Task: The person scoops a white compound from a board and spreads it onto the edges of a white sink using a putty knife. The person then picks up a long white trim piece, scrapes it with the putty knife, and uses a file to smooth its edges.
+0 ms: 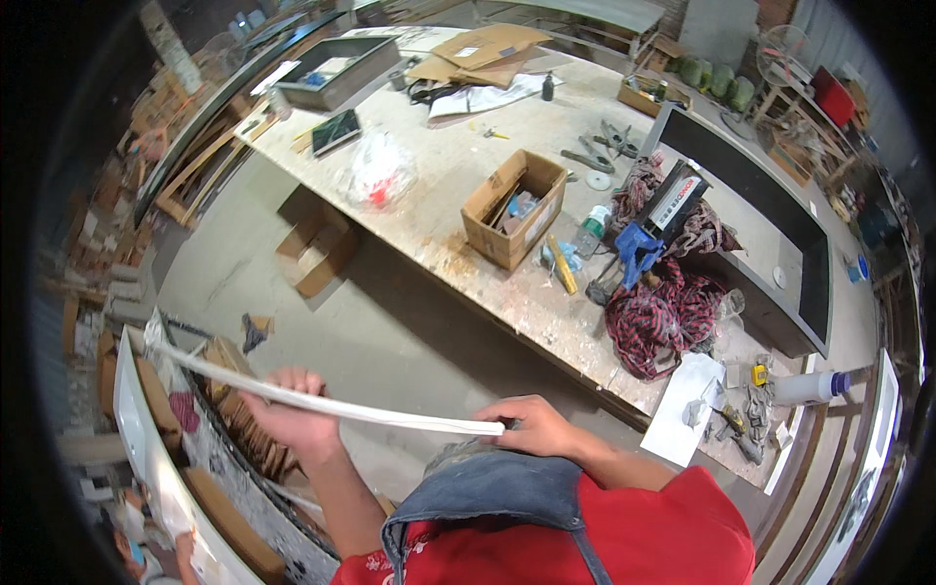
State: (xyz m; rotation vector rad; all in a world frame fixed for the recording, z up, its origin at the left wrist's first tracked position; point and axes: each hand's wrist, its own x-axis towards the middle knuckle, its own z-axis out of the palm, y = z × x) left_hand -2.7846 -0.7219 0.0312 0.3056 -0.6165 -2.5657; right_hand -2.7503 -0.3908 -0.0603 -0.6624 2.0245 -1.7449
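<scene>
A long, thin white board (390, 414), seen nearly edge-on, crosses in front of my body from the far left to my right side. My left hand (292, 414) grips it partway along, fingers curled over its far side. At the near right end, my right hand (534, 427) is closed around the board's corner. The left tip of the board reaches over a crate-like stand (210, 419) that holds brown cardboard. Whether the board is one sheet or several stacked cannot be made out.
Ahead stands a worktable (439, 210) bearing a cardboard box (512, 219), a plastic bag (380, 171), a caulking gun (648, 239), a checked cloth (663, 322) and a grey frame (770, 302). An open carton (317, 249) sits on the floor. Another person's hand (185, 546) shows lower left.
</scene>
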